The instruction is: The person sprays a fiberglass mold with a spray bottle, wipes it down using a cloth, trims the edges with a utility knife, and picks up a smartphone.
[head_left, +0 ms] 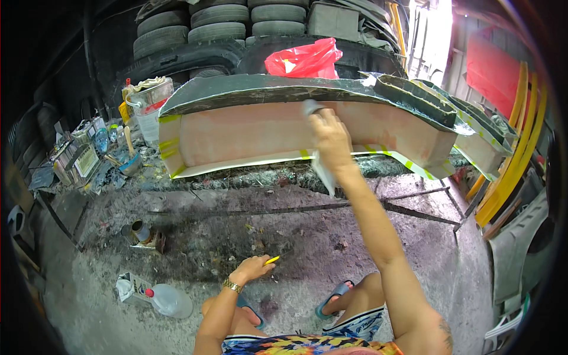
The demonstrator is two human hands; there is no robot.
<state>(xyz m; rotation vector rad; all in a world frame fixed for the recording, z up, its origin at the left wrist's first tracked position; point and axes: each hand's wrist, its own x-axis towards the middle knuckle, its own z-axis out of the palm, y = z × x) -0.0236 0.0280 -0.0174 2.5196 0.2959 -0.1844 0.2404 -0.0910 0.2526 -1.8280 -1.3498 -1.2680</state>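
Note:
My right hand (331,137) reaches out to a long, trough-like moulded part (242,133) with a dark outer skin, a pale pinkish inner face and yellow-green tape strips along its rim. The fingers are closed on a whitish cloth (323,174); one end hangs below the hand and a greyish, blurred end shows above the fingers, near the part's upper edge. Whether the cloth touches the face, I cannot tell. Lower down, over the floor, my left hand (253,269) is closed round a slim tool with a yellow handle (272,260); its thin dark tip is hard to make out.
A red plastic bag (305,59) lies on top of the part. Left of it stand a white bucket (148,112), cans and a blue cup (130,164) with a brush. Tyres (219,23) are stacked behind. A plastic jug (171,300) and a rusty tin (141,231) stand on the floor.

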